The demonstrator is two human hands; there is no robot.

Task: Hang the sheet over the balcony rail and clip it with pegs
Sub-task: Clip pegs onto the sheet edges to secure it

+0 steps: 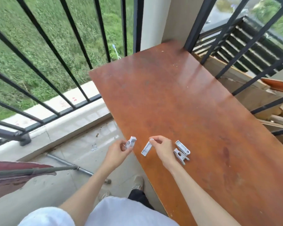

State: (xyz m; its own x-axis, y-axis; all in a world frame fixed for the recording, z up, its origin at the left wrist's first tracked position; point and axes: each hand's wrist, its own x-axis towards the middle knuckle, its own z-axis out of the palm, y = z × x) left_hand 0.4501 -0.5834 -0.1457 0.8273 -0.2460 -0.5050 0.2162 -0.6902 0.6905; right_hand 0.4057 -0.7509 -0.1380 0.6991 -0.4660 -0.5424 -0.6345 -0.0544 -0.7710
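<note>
My left hand (119, 152) pinches a white peg (131, 142) just left of the brown table's near edge. My right hand (162, 148) pinches another white peg (146, 148) by its top end, so the peg hangs over the table edge. Two more white pegs (182, 151) lie side by side on the table (186, 98), just right of my right hand. The dark red sheet (15, 174) shows at the left edge, draped over a grey-green pole. The black balcony rail's bars (59, 46) run across the upper left.
A low concrete ledge (64, 126) runs under the railing. A metal pipe (69, 163) lies on the tiled floor. Cardboard and wood scraps (255, 95) sit behind the bars right of the table. My shoes and white clothing are below.
</note>
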